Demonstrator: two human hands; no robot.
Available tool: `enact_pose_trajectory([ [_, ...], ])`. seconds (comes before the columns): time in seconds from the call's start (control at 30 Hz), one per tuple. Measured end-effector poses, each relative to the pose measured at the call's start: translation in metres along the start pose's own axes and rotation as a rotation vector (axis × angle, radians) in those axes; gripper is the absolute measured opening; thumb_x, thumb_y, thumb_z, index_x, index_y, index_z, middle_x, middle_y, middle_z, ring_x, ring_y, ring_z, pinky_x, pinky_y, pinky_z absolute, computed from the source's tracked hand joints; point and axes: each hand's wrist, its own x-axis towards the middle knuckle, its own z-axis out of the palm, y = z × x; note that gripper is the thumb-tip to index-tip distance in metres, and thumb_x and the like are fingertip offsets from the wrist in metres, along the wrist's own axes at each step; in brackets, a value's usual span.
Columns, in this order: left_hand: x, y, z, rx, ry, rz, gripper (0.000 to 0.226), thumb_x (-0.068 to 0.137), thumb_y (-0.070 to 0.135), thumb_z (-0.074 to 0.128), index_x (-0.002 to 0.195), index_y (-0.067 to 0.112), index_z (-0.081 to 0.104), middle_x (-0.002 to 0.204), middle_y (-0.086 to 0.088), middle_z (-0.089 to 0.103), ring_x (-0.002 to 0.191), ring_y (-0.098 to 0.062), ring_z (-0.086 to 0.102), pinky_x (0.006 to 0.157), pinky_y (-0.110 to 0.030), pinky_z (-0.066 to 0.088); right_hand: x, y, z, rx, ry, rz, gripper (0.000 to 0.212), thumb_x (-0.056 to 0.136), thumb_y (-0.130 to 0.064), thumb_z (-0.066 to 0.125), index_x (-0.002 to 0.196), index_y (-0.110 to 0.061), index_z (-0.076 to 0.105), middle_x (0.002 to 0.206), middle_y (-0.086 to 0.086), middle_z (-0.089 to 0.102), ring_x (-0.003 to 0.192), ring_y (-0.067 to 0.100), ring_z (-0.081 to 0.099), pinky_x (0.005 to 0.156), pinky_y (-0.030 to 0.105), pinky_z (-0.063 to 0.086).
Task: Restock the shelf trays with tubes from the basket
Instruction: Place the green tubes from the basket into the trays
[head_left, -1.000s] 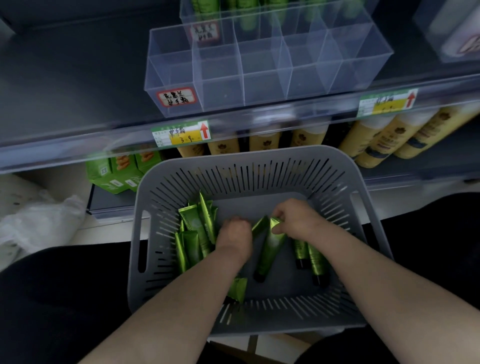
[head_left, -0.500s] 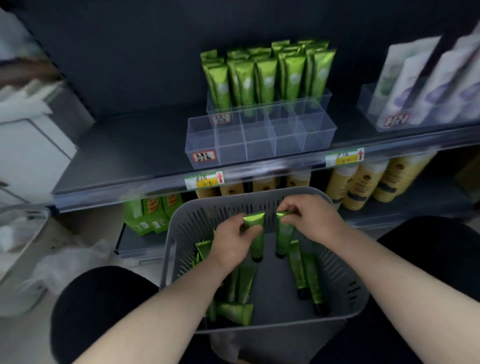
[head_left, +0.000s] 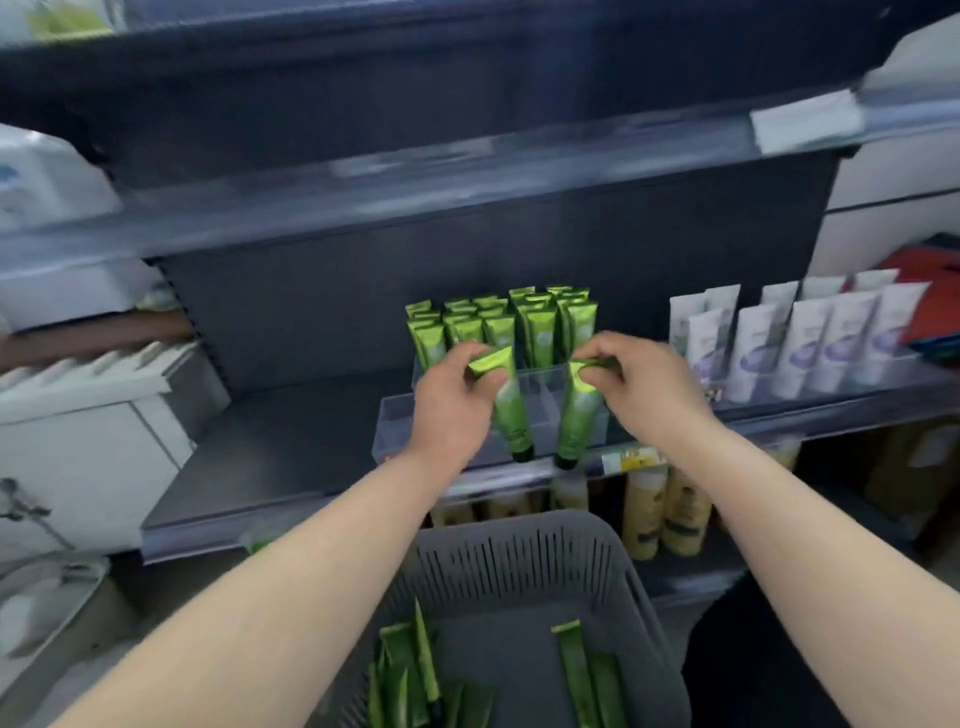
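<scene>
My left hand (head_left: 451, 400) pinches the crimped end of a green tube (head_left: 511, 415), which hangs cap down over the clear divided shelf tray (head_left: 396, 421). My right hand (head_left: 647, 389) pinches a second green tube (head_left: 575, 415) the same way, just to the right. Both tubes hang above the tray's front compartments. Behind them, several green tubes (head_left: 498, 325) stand upright in the back rows of the tray. Below, the grey slotted basket (head_left: 524, 561) holds several more green tubes (head_left: 410, 675) lying flat.
White and purple tubes (head_left: 810, 338) stand in a tray to the right on the same shelf. Yellow bottles (head_left: 665, 514) fill the shelf below. A price rail (head_left: 628, 460) runs along the shelf's front edge. White boxes (head_left: 78, 415) sit at the left.
Both hands have risen out of the basket with one tube each and now hold them over the shelf tray. The camera has tilted up toward the shelf.
</scene>
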Motion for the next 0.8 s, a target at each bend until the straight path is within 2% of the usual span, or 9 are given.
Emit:
enact_pose_trajectory([
  [0.13, 0.037, 0.004, 0.014, -0.007, 0.042, 0.01, 0.029, 0.093, 0.024, 0.06, 0.122, 0.021, 0.058, 0.074, 0.006, 0.053, 0.084, -0.029, 0.063, 0.082, -0.049, 0.056, 0.037, 0.012, -0.009, -0.023, 0.131, -0.025, 0.015, 0.091, -0.024, 0.06, 0.104, -0.031, 0.066, 0.101, -0.004, 0.068, 0.093, 0.021, 0.059, 0.076, 0.036, 0.051],
  [0.23, 0.063, 0.001, 0.029, -0.007, 0.058, -0.02, 0.028, 0.094, 0.024, 0.058, 0.122, 0.02, 0.058, 0.072, 0.003, 0.054, 0.075, -0.023, 0.06, 0.078, -0.048, 0.057, 0.063, 0.02, -0.003, -0.032, 0.186, -0.047, 0.017, 0.091, -0.018, 0.061, 0.105, -0.025, 0.068, 0.097, 0.002, 0.069, 0.092, 0.024, 0.059, 0.074, 0.037, 0.05],
  [0.4, 0.101, -0.012, 0.05, -0.011, 0.068, -0.001, 0.026, 0.095, 0.022, 0.057, 0.12, 0.018, 0.058, 0.076, 0.002, 0.059, 0.073, -0.022, 0.06, 0.074, -0.049, 0.057, 0.099, 0.037, 0.019, -0.043, 0.256, -0.064, 0.019, 0.089, -0.015, 0.063, 0.104, -0.024, 0.07, 0.092, 0.002, 0.069, 0.089, 0.025, 0.059, 0.066, 0.034, 0.047],
  [0.57, 0.132, -0.031, 0.063, 0.008, 0.059, 0.028, 0.02, 0.096, 0.023, 0.054, 0.115, 0.018, 0.06, 0.081, -0.001, 0.063, 0.079, -0.028, 0.064, 0.075, -0.048, 0.056, 0.11, 0.058, 0.046, -0.025, 0.173, -0.041, 0.021, 0.09, -0.014, 0.06, 0.102, -0.026, 0.072, 0.095, 0.001, 0.07, 0.09, 0.027, 0.059, 0.071, 0.037, 0.051],
  [0.63, 0.142, -0.037, 0.068, 0.012, 0.056, 0.022, 0.019, 0.096, 0.025, 0.053, 0.113, 0.02, 0.06, 0.085, -0.005, 0.065, 0.081, -0.028, 0.064, 0.075, -0.048, 0.057, 0.109, 0.064, 0.057, -0.036, 0.145, -0.063, 0.021, 0.09, -0.012, 0.061, 0.101, -0.025, 0.072, 0.093, 0.001, 0.07, 0.089, 0.028, 0.059, 0.069, 0.039, 0.052],
  [0.7, 0.15, -0.04, 0.075, 0.024, 0.044, 0.018, 0.021, 0.096, 0.027, 0.053, 0.115, 0.021, 0.059, 0.089, -0.004, 0.066, 0.082, -0.026, 0.065, 0.076, -0.047, 0.057, 0.11, 0.072, 0.066, -0.061, 0.116, -0.09, 0.023, 0.089, -0.01, 0.061, 0.101, -0.026, 0.072, 0.092, 0.001, 0.071, 0.088, 0.028, 0.058, 0.066, 0.038, 0.051],
  [0.8, 0.161, -0.04, 0.086, 0.087, 0.006, 0.002, 0.029, 0.095, 0.026, 0.056, 0.122, 0.016, 0.058, 0.089, -0.003, 0.063, 0.079, -0.023, 0.064, 0.075, -0.044, 0.058, 0.119, 0.084, 0.069, -0.117, 0.037, -0.083, 0.027, 0.091, -0.01, 0.057, 0.105, -0.028, 0.071, 0.1, 0.0, 0.071, 0.094, 0.028, 0.058, 0.071, 0.038, 0.049],
])
